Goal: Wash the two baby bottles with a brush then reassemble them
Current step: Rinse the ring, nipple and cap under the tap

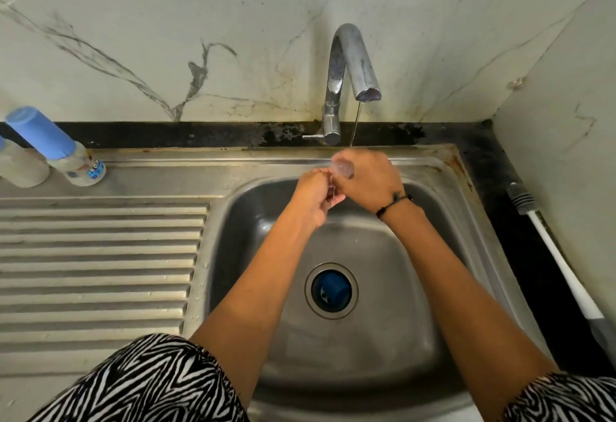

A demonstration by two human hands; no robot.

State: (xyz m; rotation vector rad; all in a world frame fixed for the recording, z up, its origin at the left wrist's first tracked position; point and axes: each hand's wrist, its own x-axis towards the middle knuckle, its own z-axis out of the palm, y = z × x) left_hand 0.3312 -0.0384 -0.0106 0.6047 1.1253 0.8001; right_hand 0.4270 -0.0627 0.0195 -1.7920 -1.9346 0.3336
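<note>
Both hands meet over the back of the steel sink (433,255), under a thin stream of water from the tap (350,64). My right hand (370,181) grips a small clear piece (343,168), probably a bottle teat. My left hand (316,195) pinches something small beside it; what it is I cannot tell. A baby bottle with a blue cap (56,148) stands on the counter at the far left, with a second bottle (20,168) partly cut off next to it. A bottle brush (553,255) with a white handle lies on the dark counter at the right.
A ribbed steel drainboard (100,271) stretches left of the basin. The drain (331,290) holds a blue plug. A marble-patterned wall rises behind the tap and along the right side.
</note>
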